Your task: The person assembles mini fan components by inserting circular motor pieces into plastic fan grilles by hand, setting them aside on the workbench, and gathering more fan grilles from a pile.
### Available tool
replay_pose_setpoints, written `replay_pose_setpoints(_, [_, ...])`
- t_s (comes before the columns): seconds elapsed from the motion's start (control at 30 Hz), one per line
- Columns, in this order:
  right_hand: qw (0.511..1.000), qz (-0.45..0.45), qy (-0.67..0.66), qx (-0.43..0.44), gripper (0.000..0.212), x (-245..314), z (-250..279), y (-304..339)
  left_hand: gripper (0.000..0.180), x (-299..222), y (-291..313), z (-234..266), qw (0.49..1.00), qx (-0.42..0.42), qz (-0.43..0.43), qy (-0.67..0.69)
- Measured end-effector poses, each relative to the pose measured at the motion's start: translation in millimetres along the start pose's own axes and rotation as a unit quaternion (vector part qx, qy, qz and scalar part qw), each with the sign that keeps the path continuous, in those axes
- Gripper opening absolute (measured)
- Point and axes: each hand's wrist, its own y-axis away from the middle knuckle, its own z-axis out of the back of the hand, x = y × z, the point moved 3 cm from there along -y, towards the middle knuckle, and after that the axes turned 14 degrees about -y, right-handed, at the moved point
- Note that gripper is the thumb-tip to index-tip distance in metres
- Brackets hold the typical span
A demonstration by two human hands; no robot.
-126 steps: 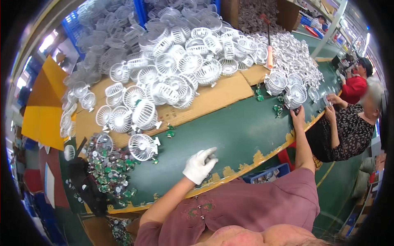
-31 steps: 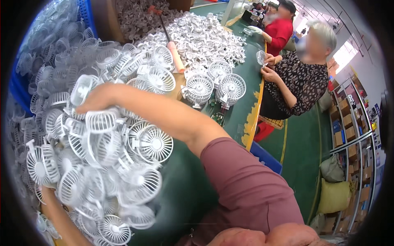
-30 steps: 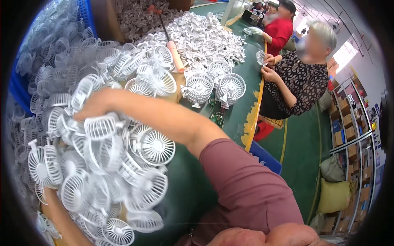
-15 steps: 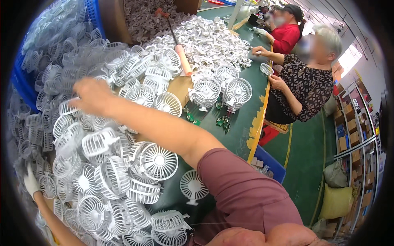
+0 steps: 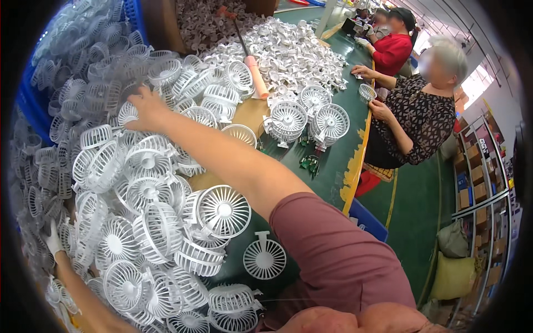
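Note:
My bare right hand point(image 5: 149, 111) reaches across the big heap of white plastic fan grilles point(image 5: 157, 232). Its thumb and fingers are spread, with a round grille point(image 5: 127, 113) close beside them; no firm grip shows. At the far left my left hand point(image 5: 54, 240), in a white glove, is down among more grilles, which partly hide its fingers. One flat grille point(image 5: 265, 258) with a tab lies by itself on the green table in front of me. Beyond my right forearm stand stacked round fan housings point(image 5: 288, 118) with green circuit boards point(image 5: 310, 164) beside them.
Small white plastic parts point(image 5: 300, 55) make a large mound at the back. A tool with a pink handle point(image 5: 256, 77) lies against it. Blue crates point(image 5: 136, 22) full of grilles line the left. Across the table point(image 5: 336, 166), a person in a patterned top point(image 5: 413, 105) holds a grille.
My right hand has moved right and slightly away over the heap, and some grilles beneath it have shifted. The lone grille's tab now points away from me instead of toward me.

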Motion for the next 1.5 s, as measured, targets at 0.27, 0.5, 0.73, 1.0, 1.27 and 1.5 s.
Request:
replay_pose_setpoints(0.27, [0.999, -0.006, -0.044, -0.026, 0.079, -10, 3, -3, 0.072, -127, 46, 20, 0.933, 0.212, 0.201, 0.209])
replay_pose_setpoints(0.5, [0.998, 0.029, -0.053, -0.007, 0.085, 1, -5, -8, 0.077, -85, 23, 40, 0.956, 0.172, 0.181, 0.154])
replay_pose_setpoints(0.73, [0.999, -0.029, -0.008, 0.019, 0.096, -8, -9, -12, 0.075, -80, 14, 14, 0.947, 0.270, 0.122, 0.123])
replay_pose_setpoints(1.0, [0.997, 0.003, -0.072, 0.007, 0.086, -19, -12, -18, 0.063, -95, 27, 15, 0.949, 0.299, 0.040, 0.093])
replay_pose_setpoints(1.27, [0.998, 0.035, -0.041, 0.026, 0.079, -1, -12, 2, 0.028, -171, 72, 40, 0.852, 0.486, 0.068, 0.184])
replay_pose_setpoints(1.5, [0.995, 0.068, -0.043, 0.066, 0.075, 28, -18, 20, 0.034, -265, 122, 90, 0.855, 0.514, -0.004, 0.067])
